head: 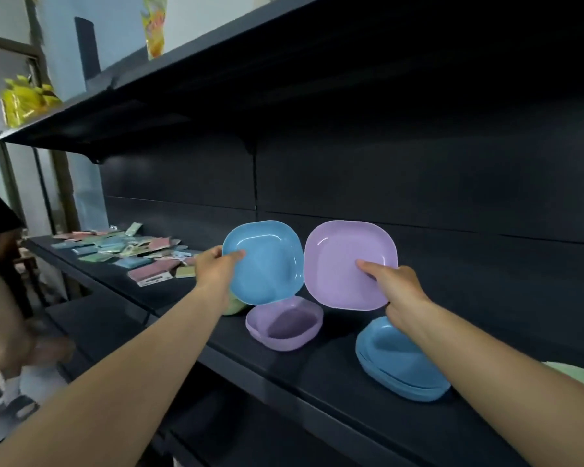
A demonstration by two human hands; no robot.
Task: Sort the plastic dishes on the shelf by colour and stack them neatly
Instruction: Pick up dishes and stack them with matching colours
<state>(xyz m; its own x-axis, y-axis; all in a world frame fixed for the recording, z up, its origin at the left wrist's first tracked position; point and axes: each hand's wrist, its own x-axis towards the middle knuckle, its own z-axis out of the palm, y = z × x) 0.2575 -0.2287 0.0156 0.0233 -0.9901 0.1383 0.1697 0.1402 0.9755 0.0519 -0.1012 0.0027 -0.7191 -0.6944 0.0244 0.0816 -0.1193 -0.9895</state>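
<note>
Left hand (216,264) pinches a blue dish (267,264) at its left rim, thumb on the inner face, other fingers hidden behind. Right hand (396,286) grips a purple dish (344,261) likewise, thumb inside, fingers out of sight. Both dishes tilted up, above the dark shelf (283,362). Below: purple stack (283,323), blue stack (398,365) partly behind the right wrist. A green dish (233,306) is mostly hidden under the left hand; another green edge (577,374) is cut off at the right. Coloured packets (132,252) lie farther left, blurred.
</note>
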